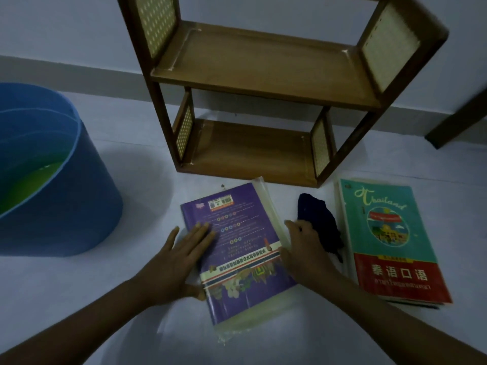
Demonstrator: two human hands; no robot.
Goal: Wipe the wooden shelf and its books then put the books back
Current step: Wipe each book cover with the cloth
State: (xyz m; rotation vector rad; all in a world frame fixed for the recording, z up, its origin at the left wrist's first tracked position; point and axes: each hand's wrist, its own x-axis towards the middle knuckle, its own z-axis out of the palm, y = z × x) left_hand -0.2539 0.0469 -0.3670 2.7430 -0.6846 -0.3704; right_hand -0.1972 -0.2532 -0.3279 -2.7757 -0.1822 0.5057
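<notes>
A purple book (237, 241) in a clear plastic sleeve lies flat on the floor in front of me. My left hand (181, 262) rests palm-down on its left edge, thumb hooked under the near corner. My right hand (303, 248) grips the book's right edge. A dark cloth (320, 222) lies just right of that hand, touching its fingers. A teal and red "Thailand" book (390, 241) tops a small stack at the right. The wooden two-tier shelf (263, 72) stands behind against the wall, both boards bare.
A blue bucket (66, 196) with greenish liquid stands at the left. A dark furniture leg (458, 119) crosses the upper right. The floor is pale and meets a grey skirting along the wall.
</notes>
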